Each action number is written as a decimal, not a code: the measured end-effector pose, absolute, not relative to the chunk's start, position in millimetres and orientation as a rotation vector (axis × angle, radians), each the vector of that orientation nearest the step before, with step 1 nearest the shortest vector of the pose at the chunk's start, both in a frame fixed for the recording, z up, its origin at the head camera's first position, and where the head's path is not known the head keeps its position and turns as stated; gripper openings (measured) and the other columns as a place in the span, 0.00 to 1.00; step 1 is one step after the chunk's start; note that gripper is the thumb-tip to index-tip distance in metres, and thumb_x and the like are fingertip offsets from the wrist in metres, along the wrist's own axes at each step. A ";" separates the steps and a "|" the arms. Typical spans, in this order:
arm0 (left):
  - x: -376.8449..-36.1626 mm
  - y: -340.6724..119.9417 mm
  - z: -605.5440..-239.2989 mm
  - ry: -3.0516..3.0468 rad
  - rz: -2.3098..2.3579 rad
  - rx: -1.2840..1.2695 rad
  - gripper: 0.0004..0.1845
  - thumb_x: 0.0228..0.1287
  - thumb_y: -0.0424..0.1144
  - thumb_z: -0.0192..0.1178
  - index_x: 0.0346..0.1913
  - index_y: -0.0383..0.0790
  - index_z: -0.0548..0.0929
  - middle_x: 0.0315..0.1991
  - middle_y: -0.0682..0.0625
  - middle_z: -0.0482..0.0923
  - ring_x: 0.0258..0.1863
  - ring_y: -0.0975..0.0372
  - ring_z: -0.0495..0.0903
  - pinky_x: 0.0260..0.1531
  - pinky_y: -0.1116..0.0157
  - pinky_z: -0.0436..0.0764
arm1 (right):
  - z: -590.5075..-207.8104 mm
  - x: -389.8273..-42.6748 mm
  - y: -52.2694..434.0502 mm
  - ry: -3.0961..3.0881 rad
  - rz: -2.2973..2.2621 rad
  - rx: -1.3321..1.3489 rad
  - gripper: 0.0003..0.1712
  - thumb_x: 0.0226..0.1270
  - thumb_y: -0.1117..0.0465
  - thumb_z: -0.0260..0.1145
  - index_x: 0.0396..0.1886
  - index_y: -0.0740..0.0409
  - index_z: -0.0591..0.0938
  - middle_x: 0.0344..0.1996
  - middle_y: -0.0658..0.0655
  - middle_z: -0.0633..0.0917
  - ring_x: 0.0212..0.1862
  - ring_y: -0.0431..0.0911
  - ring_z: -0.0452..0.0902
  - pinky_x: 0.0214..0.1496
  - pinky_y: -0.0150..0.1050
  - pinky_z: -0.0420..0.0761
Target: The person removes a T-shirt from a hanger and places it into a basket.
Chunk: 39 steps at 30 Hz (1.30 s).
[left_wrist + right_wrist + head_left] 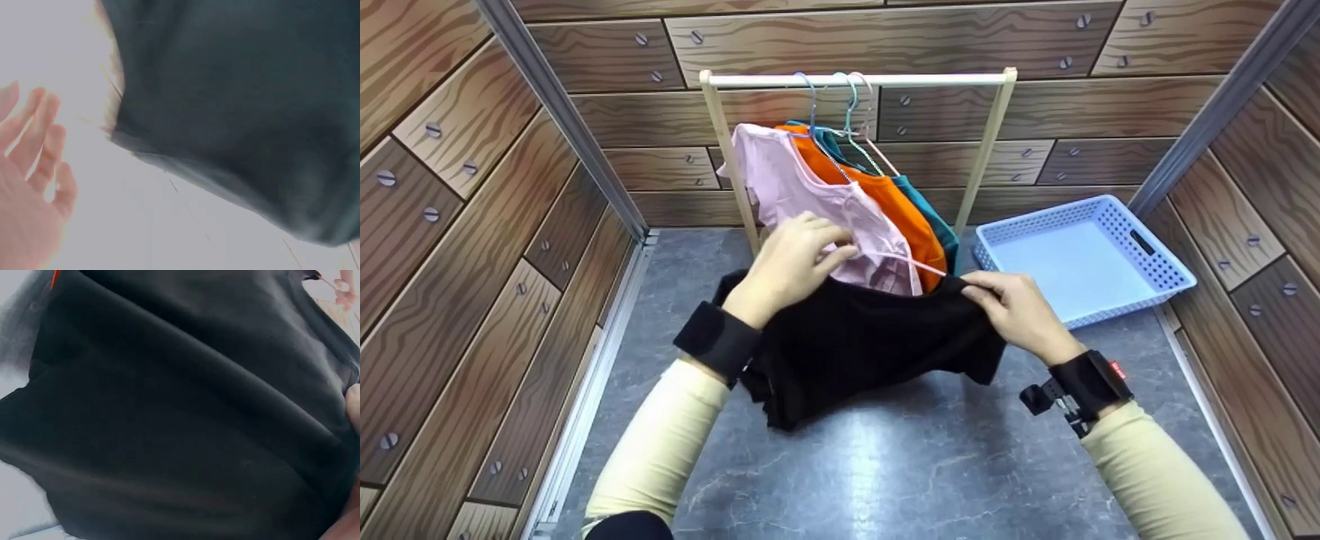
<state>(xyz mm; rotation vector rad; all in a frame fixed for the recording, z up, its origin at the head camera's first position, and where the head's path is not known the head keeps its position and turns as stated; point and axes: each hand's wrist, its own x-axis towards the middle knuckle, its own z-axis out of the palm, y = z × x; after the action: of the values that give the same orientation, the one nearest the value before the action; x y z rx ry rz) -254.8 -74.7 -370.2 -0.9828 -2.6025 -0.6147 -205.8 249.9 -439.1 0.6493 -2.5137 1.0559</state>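
A black garment (pixel 855 337) hangs bunched between my two hands above the grey tabletop (pixel 885 465). My left hand (pixel 799 259) is at its upper left edge, thumb and fingers curled together at the end of a thin pink hanger (pixel 911 264) whose arm runs into the garment's opening. My right hand (pixel 1009 307) pinches the garment's upper right edge. The right wrist view is filled by the black garment (pixel 169 427), with a fingertip of my right hand (pixel 354 405) at its edge. The left wrist view is blurred: my left hand (pixel 34 169) is beside the black garment (pixel 242 112).
Behind the hands stands a pale clothes rack (pixel 855 79) with a pink shirt (pixel 780 180), an orange one (pixel 900 210) and a teal one (pixel 941 225) on hangers. A light blue perforated basket (pixel 1132 304) sits at the right. Wood-pattern walls enclose the table.
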 end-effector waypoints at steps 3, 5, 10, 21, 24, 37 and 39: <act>-254.6 -67.7 -368.2 -2.688 -0.666 -0.984 0.13 0.70 0.51 0.56 0.37 0.48 0.84 0.33 0.53 0.83 0.37 0.59 0.79 0.41 0.59 0.77 | -441.9 -204.3 249.7 -2.506 1.063 0.656 0.08 0.63 0.68 0.67 0.40 0.60 0.88 0.38 0.56 0.90 0.41 0.49 0.86 0.48 0.22 0.75; -254.5 -65.4 -369.6 -2.766 -0.673 -0.972 0.14 0.70 0.53 0.55 0.36 0.49 0.83 0.31 0.55 0.81 0.35 0.60 0.79 0.39 0.58 0.78 | -443.2 -202.8 249.6 -2.501 1.071 0.649 0.08 0.63 0.68 0.67 0.39 0.59 0.89 0.38 0.56 0.90 0.40 0.48 0.86 0.48 0.22 0.75; -253.1 -65.4 -372.1 -2.872 -0.611 -1.022 0.18 0.73 0.54 0.50 0.36 0.48 0.84 0.29 0.54 0.81 0.32 0.60 0.80 0.37 0.56 0.78 | -442.9 -200.6 253.6 -2.498 1.064 0.632 0.07 0.62 0.68 0.68 0.39 0.59 0.89 0.37 0.56 0.90 0.40 0.49 0.86 0.47 0.25 0.78; -256.1 -100.5 -378.8 -2.774 -0.724 -1.038 0.16 0.76 0.49 0.46 0.37 0.46 0.80 0.30 0.53 0.81 0.32 0.60 0.80 0.38 0.57 0.78 | -459.9 -196.6 305.2 -2.503 0.719 0.406 0.07 0.55 0.68 0.73 0.35 0.58 0.90 0.33 0.61 0.90 0.36 0.58 0.87 0.39 0.53 0.81; -257.0 -106.3 -380.4 -2.758 -0.757 -1.061 0.16 0.77 0.48 0.46 0.36 0.45 0.81 0.31 0.53 0.82 0.32 0.61 0.80 0.38 0.58 0.79 | -462.1 -195.2 310.0 -2.521 0.691 0.408 0.07 0.56 0.66 0.73 0.36 0.56 0.90 0.33 0.60 0.90 0.35 0.58 0.87 0.37 0.54 0.81; -259.4 -96.8 -380.1 -2.673 -1.078 -0.987 0.17 0.76 0.41 0.49 0.33 0.37 0.83 0.24 0.50 0.77 0.27 0.62 0.77 0.36 0.64 0.77 | -467.3 -194.6 294.5 -2.524 0.890 0.362 0.07 0.63 0.68 0.67 0.39 0.62 0.88 0.35 0.64 0.89 0.22 0.50 0.85 0.27 0.38 0.83; -258.8 -90.6 -377.5 -2.671 -1.108 -0.971 0.18 0.76 0.42 0.49 0.33 0.36 0.84 0.22 0.50 0.77 0.23 0.63 0.76 0.32 0.66 0.76 | -466.7 -194.6 287.0 -2.535 0.982 0.387 0.08 0.66 0.68 0.65 0.41 0.62 0.87 0.36 0.64 0.89 0.16 0.43 0.81 0.21 0.30 0.79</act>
<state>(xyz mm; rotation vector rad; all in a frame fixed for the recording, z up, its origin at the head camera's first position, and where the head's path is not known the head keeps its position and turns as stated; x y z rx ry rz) -258.8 -90.6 -377.5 -0.9706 -2.6710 -1.1080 -194.6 287.0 -466.7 0.3874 -2.5351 0.9817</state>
